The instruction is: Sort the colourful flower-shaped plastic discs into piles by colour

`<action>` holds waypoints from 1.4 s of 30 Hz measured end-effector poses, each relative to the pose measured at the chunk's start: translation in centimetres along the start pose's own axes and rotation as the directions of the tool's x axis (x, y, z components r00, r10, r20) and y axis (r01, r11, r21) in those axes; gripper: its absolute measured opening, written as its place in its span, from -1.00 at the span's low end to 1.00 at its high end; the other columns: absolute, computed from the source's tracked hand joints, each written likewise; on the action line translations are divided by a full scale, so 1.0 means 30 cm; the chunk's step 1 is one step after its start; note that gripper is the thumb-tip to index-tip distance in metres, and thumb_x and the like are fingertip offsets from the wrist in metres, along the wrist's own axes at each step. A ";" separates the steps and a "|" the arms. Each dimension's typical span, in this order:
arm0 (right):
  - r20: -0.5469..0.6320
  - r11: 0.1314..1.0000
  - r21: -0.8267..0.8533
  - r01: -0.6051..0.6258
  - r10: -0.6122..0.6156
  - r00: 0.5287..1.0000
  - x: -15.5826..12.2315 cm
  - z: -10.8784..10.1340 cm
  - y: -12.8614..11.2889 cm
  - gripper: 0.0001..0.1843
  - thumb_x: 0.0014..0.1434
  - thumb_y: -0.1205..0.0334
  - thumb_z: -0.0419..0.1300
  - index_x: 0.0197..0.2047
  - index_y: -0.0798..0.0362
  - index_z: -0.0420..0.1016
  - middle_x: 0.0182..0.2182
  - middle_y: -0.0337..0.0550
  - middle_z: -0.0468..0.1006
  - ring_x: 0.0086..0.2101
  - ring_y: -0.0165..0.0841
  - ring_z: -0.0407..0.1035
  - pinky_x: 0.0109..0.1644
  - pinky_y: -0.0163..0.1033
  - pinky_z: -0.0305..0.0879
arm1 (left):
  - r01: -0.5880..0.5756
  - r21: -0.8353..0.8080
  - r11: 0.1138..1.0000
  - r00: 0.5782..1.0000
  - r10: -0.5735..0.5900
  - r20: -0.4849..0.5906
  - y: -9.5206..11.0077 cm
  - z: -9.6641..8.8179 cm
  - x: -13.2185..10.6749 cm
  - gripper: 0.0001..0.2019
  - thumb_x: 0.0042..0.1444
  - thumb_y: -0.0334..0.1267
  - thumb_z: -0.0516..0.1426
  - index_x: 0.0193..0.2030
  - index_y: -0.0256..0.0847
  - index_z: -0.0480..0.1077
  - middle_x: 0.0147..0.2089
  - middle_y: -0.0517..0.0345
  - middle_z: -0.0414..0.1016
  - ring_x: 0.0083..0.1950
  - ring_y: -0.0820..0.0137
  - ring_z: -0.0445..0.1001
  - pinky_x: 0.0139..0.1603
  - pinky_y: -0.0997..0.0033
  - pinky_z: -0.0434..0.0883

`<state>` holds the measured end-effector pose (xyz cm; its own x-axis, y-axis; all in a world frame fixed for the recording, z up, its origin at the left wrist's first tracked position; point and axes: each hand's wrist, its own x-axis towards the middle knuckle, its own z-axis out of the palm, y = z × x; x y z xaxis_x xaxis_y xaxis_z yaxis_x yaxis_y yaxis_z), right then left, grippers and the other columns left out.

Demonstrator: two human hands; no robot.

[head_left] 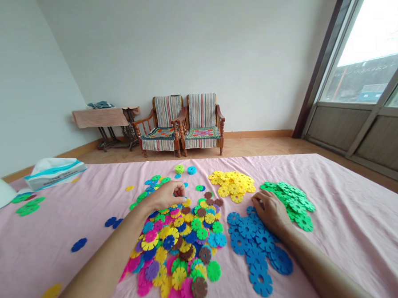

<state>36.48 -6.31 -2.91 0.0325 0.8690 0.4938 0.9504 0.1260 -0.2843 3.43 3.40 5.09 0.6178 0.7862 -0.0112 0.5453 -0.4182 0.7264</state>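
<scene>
A big mixed heap of plastic snowflake discs in several colours lies on the pink cloth. My left hand hovers at the far edge of that heap, fingers curled in a pinch; what they hold is too small to name. Sorted piles lie to the right: blue discs, green discs and yellow discs. My right hand rests palm down on the far end of the blue pile beside the green one, fingers bent over the discs.
Loose blue discs, green discs and a yellow disc lie scattered at the left. A white and teal tissue pack sits at the far left edge. Two wooden armchairs and a side table stand by the far wall.
</scene>
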 end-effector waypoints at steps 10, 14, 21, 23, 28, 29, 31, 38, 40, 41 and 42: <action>-0.002 1.000 -0.007 -0.006 0.006 1.000 -0.001 -0.002 -0.001 -0.75 0.19 0.28 -0.03 -0.43 0.05 0.41 -0.38 -0.13 0.46 -0.27 -0.29 0.30 -0.16 -0.23 0.15 | 0.088 0.089 0.992 0.985 -0.073 -0.158 -0.011 -0.002 0.010 -0.80 -0.19 -0.17 0.18 -0.49 -0.25 0.30 -0.60 0.29 0.30 -0.52 0.45 0.31 -0.52 0.51 0.22; -0.002 1.000 -0.009 -0.004 0.004 1.000 0.000 -0.004 -0.003 -0.76 0.19 0.29 -0.03 -0.44 0.05 0.40 -0.39 -0.13 0.46 -0.29 -0.29 0.30 -0.18 -0.24 0.14 | 0.113 0.180 0.977 0.976 -0.075 -0.206 0.020 0.002 0.006 -0.89 -0.19 -0.26 0.15 -0.50 -0.26 0.34 -0.59 0.25 0.35 -0.50 0.42 0.36 -0.49 0.50 0.25; -0.003 1.000 0.004 -0.017 0.017 1.000 -0.001 -0.004 -0.003 -0.77 0.18 0.31 -0.02 -0.44 0.05 0.40 -0.39 -0.14 0.45 -0.29 -0.30 0.30 -0.18 -0.25 0.14 | -0.020 -0.002 1.000 0.996 0.020 -0.089 0.122 0.079 0.009 -0.87 -0.09 -0.32 0.11 -0.36 -0.28 0.40 -0.47 0.19 0.41 -0.41 0.44 0.40 -0.40 0.50 0.34; -0.004 1.000 0.009 -0.021 0.021 1.000 -0.001 -0.004 -0.002 -0.77 0.18 0.30 -0.02 -0.44 0.04 0.40 -0.40 -0.14 0.45 -0.28 -0.30 0.30 -0.18 -0.25 0.13 | -0.059 -0.139 0.988 0.998 0.063 0.021 0.151 0.137 0.018 -0.87 -0.07 -0.32 0.11 -0.33 -0.28 0.39 -0.44 0.19 0.42 -0.40 0.46 0.40 -0.38 0.52 0.35; 0.001 1.000 0.018 -0.004 0.004 1.000 0.000 -0.005 0.001 -0.76 0.18 0.29 -0.03 -0.45 0.04 0.39 -0.41 -0.15 0.44 -0.30 -0.31 0.30 -0.19 -0.24 0.13 | -0.077 -0.263 0.962 0.976 0.127 0.178 0.227 0.283 0.050 -0.88 -0.11 -0.38 0.14 -0.36 -0.31 0.41 -0.47 0.18 0.43 -0.44 0.48 0.40 -0.42 0.54 0.33; 0.000 1.000 0.019 -0.001 0.001 1.000 -0.001 -0.005 0.002 -0.76 0.18 0.30 -0.03 -0.45 0.04 0.39 -0.41 -0.15 0.44 -0.30 -0.31 0.30 -0.19 -0.24 0.13 | -0.061 -0.299 0.952 0.968 0.129 0.213 0.239 0.301 0.056 -0.87 -0.10 -0.37 0.14 -0.35 -0.31 0.41 -0.47 0.18 0.44 -0.45 0.48 0.41 -0.43 0.53 0.33; -0.002 1.000 0.018 0.002 -0.002 1.000 -0.001 -0.004 0.004 -0.77 0.17 0.30 -0.03 -0.45 0.04 0.39 -0.41 -0.15 0.44 -0.30 -0.31 0.29 -0.19 -0.24 0.13 | -0.047 -0.338 0.940 0.963 0.133 0.235 0.252 0.319 0.068 -0.86 -0.07 -0.36 0.14 -0.31 -0.31 0.40 -0.42 0.14 0.46 -0.43 0.46 0.44 -0.40 0.51 0.36; -0.005 0.999 0.025 -0.021 0.021 1.000 -0.002 -0.002 0.003 -0.77 0.17 0.28 -0.02 -0.44 0.04 0.41 -0.40 -0.15 0.45 -0.29 -0.31 0.29 -0.19 -0.25 0.14 | -0.106 0.074 0.992 0.994 0.106 0.004 0.154 0.190 0.054 -0.86 -0.04 -0.38 0.09 -0.33 -0.28 0.45 -0.37 0.14 0.48 -0.35 0.42 0.43 -0.34 0.51 0.32; -0.008 0.999 0.026 -0.021 0.021 1.000 -0.001 -0.004 0.000 -0.78 0.17 0.28 -0.02 -0.43 0.04 0.41 -0.40 -0.14 0.45 -0.29 -0.31 0.29 -0.18 -0.25 0.14 | -0.082 0.179 0.980 0.996 0.084 -0.004 0.119 0.138 0.033 -0.86 -0.05 -0.38 0.09 -0.34 -0.27 0.45 -0.39 0.15 0.46 -0.36 0.42 0.41 -0.36 0.51 0.29; -0.010 0.999 0.027 -0.019 0.020 1.000 -0.002 -0.004 -0.001 -0.78 0.17 0.29 -0.02 -0.42 0.05 0.41 -0.40 -0.14 0.45 -0.28 -0.30 0.29 -0.18 -0.25 0.14 | -0.093 0.210 0.973 0.996 0.091 0.020 0.107 0.119 0.022 -0.85 -0.05 -0.37 0.10 -0.32 -0.26 0.46 -0.38 0.16 0.46 -0.35 0.42 0.41 -0.35 0.51 0.29; -0.012 0.999 0.028 -0.017 0.018 1.000 -0.002 -0.005 -0.001 -0.78 0.17 0.29 -0.02 -0.42 0.05 0.42 -0.39 -0.14 0.45 -0.28 -0.30 0.29 -0.17 -0.24 0.14 | -0.120 0.234 0.965 0.992 0.110 0.058 0.100 0.106 0.012 -0.83 -0.05 -0.36 0.12 -0.28 -0.24 0.46 -0.34 0.16 0.46 -0.32 0.41 0.40 -0.33 0.50 0.29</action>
<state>36.48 -6.43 -2.81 0.0530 0.8654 0.4982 0.9406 0.1244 -0.3160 7.08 0.98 5.08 0.7059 0.7077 0.0283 0.5842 -0.6044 0.5417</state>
